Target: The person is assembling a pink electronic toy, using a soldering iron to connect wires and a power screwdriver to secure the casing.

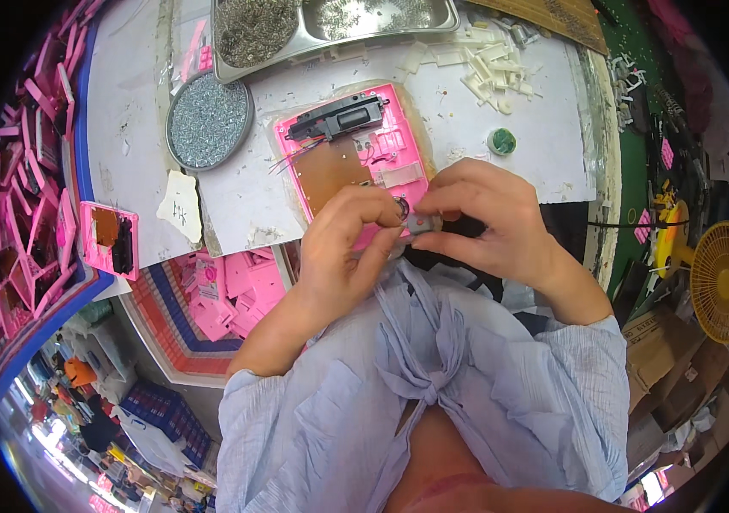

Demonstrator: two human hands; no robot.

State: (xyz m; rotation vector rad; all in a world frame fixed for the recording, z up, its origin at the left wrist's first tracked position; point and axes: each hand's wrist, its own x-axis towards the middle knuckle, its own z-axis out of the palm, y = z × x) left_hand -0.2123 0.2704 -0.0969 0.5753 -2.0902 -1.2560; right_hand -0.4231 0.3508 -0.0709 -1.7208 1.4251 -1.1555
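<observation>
Both hands are meeting over the near end of an open pink case (356,150) lying on the desk (501,111) — the right hand (488,214) is pinching a small grey part (422,224), the left hand (349,244) closing its fingers beside it — near a round dish of screws (208,120).

Head-worn fisheye, looking steeply down, close over worktable (501,128); single view

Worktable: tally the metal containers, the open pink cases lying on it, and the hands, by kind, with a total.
Round metal dish of screws: 1
Divided metal tray: 1
Open pink cases: 2, the large one under the hands, a small one at the left edge
Hands: 2, left hand, right hand
Total: 6
</observation>
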